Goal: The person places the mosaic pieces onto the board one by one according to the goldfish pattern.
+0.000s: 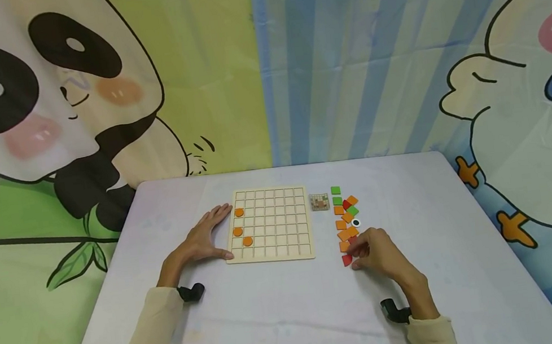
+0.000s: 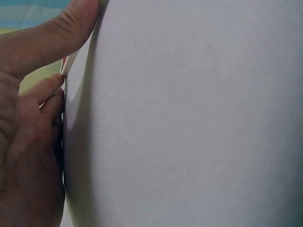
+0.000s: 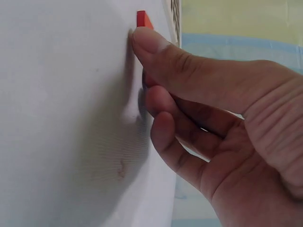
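A pale wooden grid board (image 1: pixel 277 223) lies flat, with three round orange pieces (image 1: pixel 239 212) on its left side. My left hand (image 1: pixel 204 240) spreads along the board's left edge, thumb at the near corner and fingers towards the far one. In the left wrist view, the left thumb (image 2: pixel 71 28) reaches over the white cloth. Beside a column of small coloured pieces, my right hand (image 1: pixel 379 254) is bent downward, thumb and index finger apart around a red piece (image 1: pixel 347 260) at the near end. The right wrist view shows red past the thumb tip (image 3: pixel 149 40).
Orange (image 1: pixel 340 225), green (image 1: pixel 336 190) and red pieces lie in a loose column right of the board, with a white ring-like piece (image 1: pixel 355 222) among them. Between column and board sits a small patterned square (image 1: pixel 319 201). A cartoon-printed curtain (image 1: pixel 345 62) hangs behind the table.
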The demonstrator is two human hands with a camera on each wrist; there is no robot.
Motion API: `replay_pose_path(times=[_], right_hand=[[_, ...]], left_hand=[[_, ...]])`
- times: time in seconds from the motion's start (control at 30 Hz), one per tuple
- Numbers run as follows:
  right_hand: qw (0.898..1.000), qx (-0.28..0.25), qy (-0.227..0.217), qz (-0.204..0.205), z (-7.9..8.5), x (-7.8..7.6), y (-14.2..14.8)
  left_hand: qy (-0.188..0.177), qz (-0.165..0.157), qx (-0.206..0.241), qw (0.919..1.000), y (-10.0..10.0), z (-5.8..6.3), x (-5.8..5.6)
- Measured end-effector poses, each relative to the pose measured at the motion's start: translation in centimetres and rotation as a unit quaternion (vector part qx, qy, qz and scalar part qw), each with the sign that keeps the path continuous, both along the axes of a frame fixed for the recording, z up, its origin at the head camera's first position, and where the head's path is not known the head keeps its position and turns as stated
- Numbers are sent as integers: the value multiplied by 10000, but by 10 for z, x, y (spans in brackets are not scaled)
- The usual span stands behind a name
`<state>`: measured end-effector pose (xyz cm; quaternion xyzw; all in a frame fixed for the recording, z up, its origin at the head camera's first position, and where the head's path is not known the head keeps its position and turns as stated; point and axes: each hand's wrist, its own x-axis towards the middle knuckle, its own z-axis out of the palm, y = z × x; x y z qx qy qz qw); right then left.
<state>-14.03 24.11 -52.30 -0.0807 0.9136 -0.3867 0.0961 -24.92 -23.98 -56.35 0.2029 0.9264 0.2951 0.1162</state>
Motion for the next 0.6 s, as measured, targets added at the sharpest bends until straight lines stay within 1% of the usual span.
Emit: replay_pose_path(times=[0.3, 0.6], right_hand=[[9999, 140, 12, 40, -4, 0, -1], [9998, 159, -70, -26, -10, 2, -1]], left_hand=[[-46, -25, 47, 10000, -1, 1, -2], [-21, -46, 66, 10000, -1, -2, -1]])
